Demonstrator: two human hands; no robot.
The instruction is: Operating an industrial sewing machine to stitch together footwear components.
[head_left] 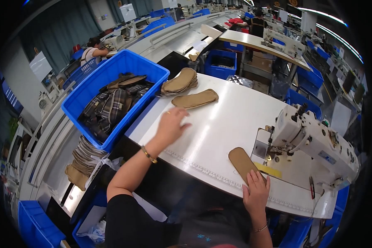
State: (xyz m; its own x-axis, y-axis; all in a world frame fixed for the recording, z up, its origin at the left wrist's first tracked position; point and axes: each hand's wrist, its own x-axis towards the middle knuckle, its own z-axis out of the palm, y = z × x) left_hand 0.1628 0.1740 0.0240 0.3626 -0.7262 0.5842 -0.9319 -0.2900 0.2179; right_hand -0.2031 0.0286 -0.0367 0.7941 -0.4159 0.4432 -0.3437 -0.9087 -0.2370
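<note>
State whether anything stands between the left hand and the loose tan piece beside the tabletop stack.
Nothing visible does. The left hand is close by the near edge of the loose tan piece, though contact is unclear. The tabletop stack lies beyond that piece and the blue bin to the left, neither in between.

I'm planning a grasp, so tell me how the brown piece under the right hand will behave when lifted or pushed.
The brown piece may bend only slightly, lying flat with a smooth outline. It looks thin, so probably light. Pushed by the right hand, it might slide easily, since the white tabletop looks glossy.
</note>
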